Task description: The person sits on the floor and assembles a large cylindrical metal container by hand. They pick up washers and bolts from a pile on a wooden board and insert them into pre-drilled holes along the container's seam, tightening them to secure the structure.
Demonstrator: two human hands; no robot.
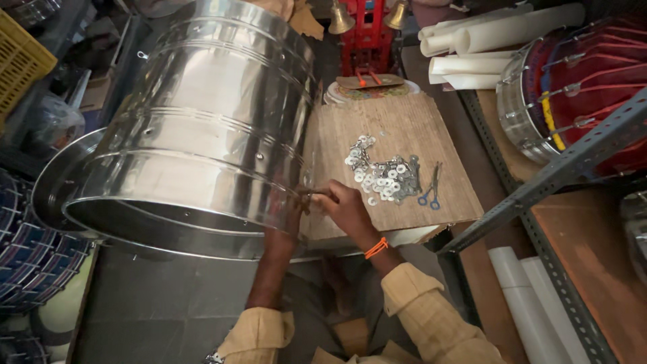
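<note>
Both hands meet at the near rim of the steel drum shell (202, 121): the right hand (347, 209) pinches a small fastener (311, 194) at a hole, while the left hand (291, 219) reaches inside, grip hidden. Best keep it square; spare washers (381, 178) lie mid-board.

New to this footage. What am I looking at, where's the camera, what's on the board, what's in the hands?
There is no machine here: a person works with two bare hands, filmed by a camera on their head looking down. A big shiny steel drum shell lies on its side in front of them. The left hand reaches up inside the shell's open end, so its grip is hidden. The right hand presses a small dark tool against the shell's rim from outside. Beside it, a wooden board carries a heap of small metal washers and blue-handled scissors. A red laced drum sits on the shelf at right.
</note>
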